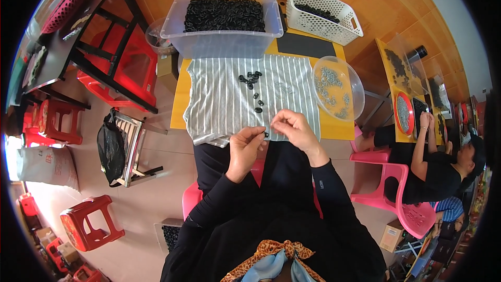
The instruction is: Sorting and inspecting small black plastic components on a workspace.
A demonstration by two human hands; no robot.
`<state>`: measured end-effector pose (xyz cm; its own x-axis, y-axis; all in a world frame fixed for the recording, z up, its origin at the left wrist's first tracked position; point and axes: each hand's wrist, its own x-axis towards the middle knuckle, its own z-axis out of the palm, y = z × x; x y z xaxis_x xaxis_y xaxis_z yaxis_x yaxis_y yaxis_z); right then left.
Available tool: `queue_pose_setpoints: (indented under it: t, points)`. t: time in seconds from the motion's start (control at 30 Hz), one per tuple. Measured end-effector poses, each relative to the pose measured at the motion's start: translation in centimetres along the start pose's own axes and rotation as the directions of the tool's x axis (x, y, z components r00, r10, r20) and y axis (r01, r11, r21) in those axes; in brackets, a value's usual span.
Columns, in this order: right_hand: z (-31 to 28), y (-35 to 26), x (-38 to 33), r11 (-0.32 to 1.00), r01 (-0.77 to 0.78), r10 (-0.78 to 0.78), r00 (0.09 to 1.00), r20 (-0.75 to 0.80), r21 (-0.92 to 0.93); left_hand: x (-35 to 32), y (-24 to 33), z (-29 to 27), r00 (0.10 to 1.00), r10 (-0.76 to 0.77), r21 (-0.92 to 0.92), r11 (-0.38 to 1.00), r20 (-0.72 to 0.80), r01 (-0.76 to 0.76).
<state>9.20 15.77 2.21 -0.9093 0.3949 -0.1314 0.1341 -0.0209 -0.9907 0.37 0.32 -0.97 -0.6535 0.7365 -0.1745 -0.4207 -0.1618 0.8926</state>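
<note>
Orange wood-panelled walls (365, 0) overlook a pale tiled floor (141, 206), red plastic stools (74, 230) at left, pink chair (417, 222) lower right.

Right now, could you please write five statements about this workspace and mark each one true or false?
1. The left hand pinches a small black part. True.
2. The perforated basket stands left of the clear rectangular bin. False: the white perforated basket is right of the clear rectangular bin.
3. Loose black pieces lie on the striped cloth. True.
4. The clear round bowl holds black pieces. False: the clear round bowl holds small silvery pieces.
5. A pink plastic chair stands at the right. True.
</note>
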Motion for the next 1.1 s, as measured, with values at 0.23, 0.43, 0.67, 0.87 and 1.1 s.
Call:
queue_pose_setpoints:
  t: [0.23, 0.43, 0.67, 0.87, 1.1]
  points:
    - [1.1, -1.0, -1.0, 0.98, 0.069, -0.061, 0.997, 0.05, -0.185, -0.2, -0.1, 0.4, 0.999, 0.046, 0.092, 0.995, 0.016, -0.047]
    - [1.3, -1.1, -0.9, 0.958, 0.11, -0.101, 0.994, 0.049, -0.266, -0.3, 0.2, 0.5, 0.999, 0.045, 0.072, 0.996, 0.011, -0.045]
    - [1.2, -1.0, -0.8, 0.939, 0.167, -0.147, 0.985, 0.088, -0.3, -0.3, 0.3, 0.4, 0.998, 0.068, 0.102, 0.992, 0.009, -0.068]
    - [1.4, -1.7, -0.7, 0.888, 0.168, -0.139, 0.985, 0.099, -0.427, -0.3, 0.4, 0.4, 0.993, 0.115, 0.181, 0.976, 0.018, -0.116]
    - [1.2, -0.7, -0.7, 0.918, 0.179, -0.147, 0.982, 0.115, -0.354, -0.6, 0.7, 0.9, 0.986, 0.168, 0.25, 0.954, 0.009, -0.164]
